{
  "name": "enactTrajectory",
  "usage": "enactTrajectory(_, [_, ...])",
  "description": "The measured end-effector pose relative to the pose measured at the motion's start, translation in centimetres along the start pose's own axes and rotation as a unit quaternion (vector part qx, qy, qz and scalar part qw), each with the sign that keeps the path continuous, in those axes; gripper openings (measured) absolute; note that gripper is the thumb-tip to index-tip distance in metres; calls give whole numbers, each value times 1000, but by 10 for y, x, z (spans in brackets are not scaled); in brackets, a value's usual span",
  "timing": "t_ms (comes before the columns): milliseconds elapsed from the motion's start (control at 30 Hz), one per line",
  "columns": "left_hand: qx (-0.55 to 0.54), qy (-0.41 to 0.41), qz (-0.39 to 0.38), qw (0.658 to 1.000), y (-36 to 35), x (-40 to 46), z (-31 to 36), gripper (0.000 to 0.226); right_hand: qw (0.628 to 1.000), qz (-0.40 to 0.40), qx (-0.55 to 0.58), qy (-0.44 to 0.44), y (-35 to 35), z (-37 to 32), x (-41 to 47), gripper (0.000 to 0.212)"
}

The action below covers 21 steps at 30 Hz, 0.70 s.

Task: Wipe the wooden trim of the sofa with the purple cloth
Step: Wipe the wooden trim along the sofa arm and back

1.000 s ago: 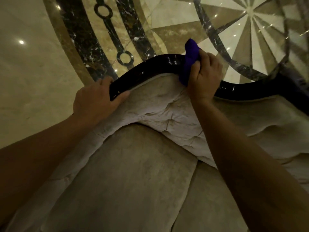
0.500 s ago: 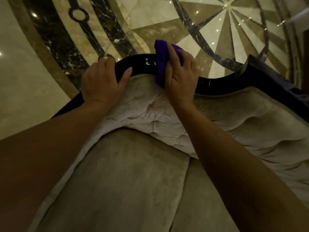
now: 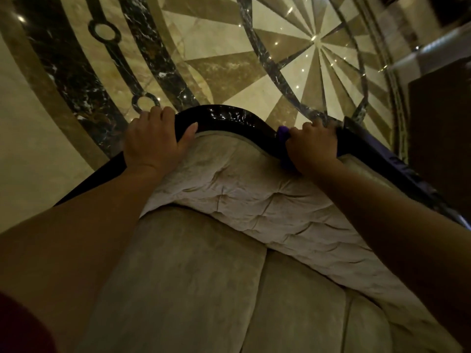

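The sofa's wooden trim (image 3: 229, 118) is a glossy black curved rail along the top of the tufted beige backrest (image 3: 244, 184). My left hand (image 3: 155, 141) grips the rail at its left bend, fingers over the far side, thumb on the near edge. My right hand (image 3: 312, 146) presses the purple cloth (image 3: 283, 135) onto the rail to the right of the curve's crest. Most of the cloth is hidden under that hand; only a purple edge shows at its left.
Beige seat cushions (image 3: 198, 289) fill the foreground. Beyond the backrest lies a polished marble floor (image 3: 229, 62) with dark inlaid bands and a starburst pattern. A dark piece of furniture (image 3: 441, 118) stands at the right edge.
My right hand has slid the purple cloth rightward along the rail, from the crest down to the dip. My left hand stayed gripping the left bend.
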<state>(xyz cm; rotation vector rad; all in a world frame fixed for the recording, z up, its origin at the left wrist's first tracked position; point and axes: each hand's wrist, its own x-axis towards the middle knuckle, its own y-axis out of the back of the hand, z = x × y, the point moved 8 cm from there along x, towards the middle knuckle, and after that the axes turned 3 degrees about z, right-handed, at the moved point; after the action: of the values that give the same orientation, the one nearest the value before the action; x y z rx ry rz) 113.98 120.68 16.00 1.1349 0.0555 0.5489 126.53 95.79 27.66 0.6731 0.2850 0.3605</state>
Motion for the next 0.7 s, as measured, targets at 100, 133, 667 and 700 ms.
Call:
enactTrajectory(100, [-10,-3,1,1000,0,-1,-1,69,983,-60,-163,51,17,11,1,33])
enactTrajectory(133, [-13,-4,3,1000,0,-1,-2,69,977,-66,-192,62,25,16,1,34])
enactTrajectory(667, [-38,-2,9,999,4,-2,-3,64,944,85,285,-140,-1,-24,-13,34])
enactTrajectory(700, [-37,3,13,999,3,-2,-4,64,911,102,355,-182,2,-32,-8,36])
